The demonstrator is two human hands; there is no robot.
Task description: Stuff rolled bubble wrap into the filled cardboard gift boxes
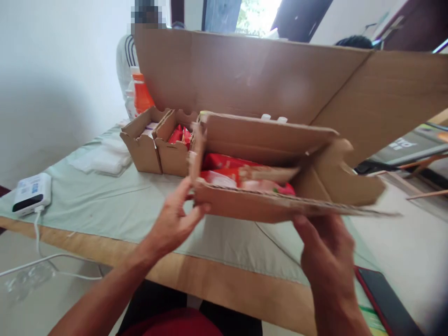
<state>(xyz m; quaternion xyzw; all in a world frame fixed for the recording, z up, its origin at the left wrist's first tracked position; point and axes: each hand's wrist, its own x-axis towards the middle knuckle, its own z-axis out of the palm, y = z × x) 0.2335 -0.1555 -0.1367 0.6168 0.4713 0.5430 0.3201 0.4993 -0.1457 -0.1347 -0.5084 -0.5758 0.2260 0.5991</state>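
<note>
I hold an open brown cardboard box (245,205) above the table edge, its lid raised. Red snack packets (227,164) lie inside it. My left hand (173,219) pinches the box's near left corner, thumb on the front wall. My right hand (325,252) grips the box from below at its near right side, fingers curled under the bottom. The box is blurred by motion.
Two small open cardboard boxes (154,144) holding packets stand behind, on a pale green cloth (115,196) over the wooden table. A large cardboard sheet (280,79) stands at the back. A white power bank (31,192) with cable lies left, an orange-capped bottle (142,93) behind, a dark phone (388,298) right. A person stands beyond.
</note>
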